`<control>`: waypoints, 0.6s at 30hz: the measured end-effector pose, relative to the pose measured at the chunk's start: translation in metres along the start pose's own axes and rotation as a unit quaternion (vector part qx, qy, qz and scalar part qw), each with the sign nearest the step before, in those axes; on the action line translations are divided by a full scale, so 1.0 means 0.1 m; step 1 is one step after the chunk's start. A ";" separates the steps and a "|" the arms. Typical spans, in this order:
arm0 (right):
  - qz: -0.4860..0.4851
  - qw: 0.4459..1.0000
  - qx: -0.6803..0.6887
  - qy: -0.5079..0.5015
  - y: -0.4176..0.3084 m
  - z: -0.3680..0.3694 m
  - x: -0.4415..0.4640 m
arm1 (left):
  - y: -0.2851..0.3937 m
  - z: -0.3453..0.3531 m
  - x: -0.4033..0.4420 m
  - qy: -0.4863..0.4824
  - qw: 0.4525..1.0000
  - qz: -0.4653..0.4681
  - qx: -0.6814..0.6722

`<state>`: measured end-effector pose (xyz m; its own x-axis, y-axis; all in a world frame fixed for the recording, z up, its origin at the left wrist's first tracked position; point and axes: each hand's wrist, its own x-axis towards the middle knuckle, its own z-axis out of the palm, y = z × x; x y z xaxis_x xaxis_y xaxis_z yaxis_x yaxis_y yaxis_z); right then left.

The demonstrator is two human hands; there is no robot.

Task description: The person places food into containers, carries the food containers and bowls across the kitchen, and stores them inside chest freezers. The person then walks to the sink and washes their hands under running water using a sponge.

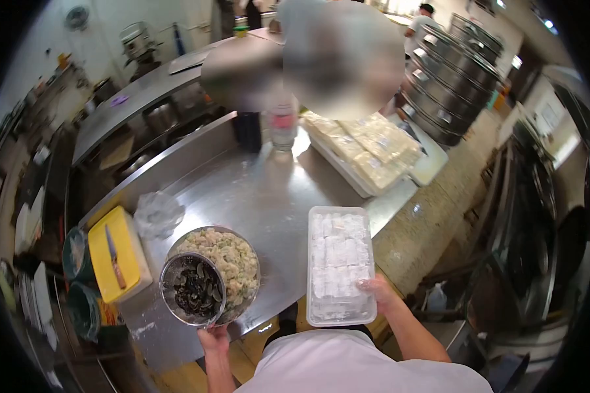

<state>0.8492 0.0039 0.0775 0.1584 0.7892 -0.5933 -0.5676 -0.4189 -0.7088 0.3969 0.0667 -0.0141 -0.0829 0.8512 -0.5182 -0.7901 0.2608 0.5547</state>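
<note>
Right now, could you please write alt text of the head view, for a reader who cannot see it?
A person's right hand grips a plastic container of white-coated pieces; the left hand is at a small metal bowl of dark pieces, overlapping a larger bowl of pale mixture. A knife lies on a yellow board at left.

table (236, 173): bare metal, smooth, glossy with bright glare. container (337, 315), five o'clock: translucent plastic, smooth; white pieces (337, 252) inside look matt, powdery. small bowl (166, 301) and large bowl (258, 275), between seven and eight: shiny metal. board (128, 245), eight: matt yellow, plastic-looking. knife (117, 266) on it: metal blade, wood-like handle. bag (158, 216), nine: crumpled clear plastic. packs (373, 147), two: glossy film. shirt (331, 367), six: matt cloth.
</note>
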 end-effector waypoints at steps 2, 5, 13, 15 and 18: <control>-0.027 0.999 0.025 0.024 -0.11 -0.24 -0.24 | -0.09 0.11 0.02 -0.028 0.999 -0.030 0.017; -0.084 0.992 0.067 0.063 -0.20 -0.61 -0.62 | -0.23 0.75 -0.15 -0.077 0.993 -0.084 0.023; -0.216 0.944 0.139 0.205 -0.65 -1.98 -1.54 | -1.30 2.73 -0.79 -0.219 0.951 -0.192 0.102; -0.243 0.930 0.163 0.223 -0.82 -2.34 -1.70 | -1.69 3.42 -1.07 -0.228 0.941 -0.227 0.099; -0.245 0.918 0.193 0.245 -1.19 -3.05 -2.02 | -2.38 4.13 -1.43 -0.259 0.920 -0.270 0.120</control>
<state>1.1309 -0.2423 0.1651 0.7619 0.5043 -0.4063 -0.5598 0.1973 -0.8048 0.8476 0.0707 0.1965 0.6308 0.6551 -0.4158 -0.4692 0.7489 0.4680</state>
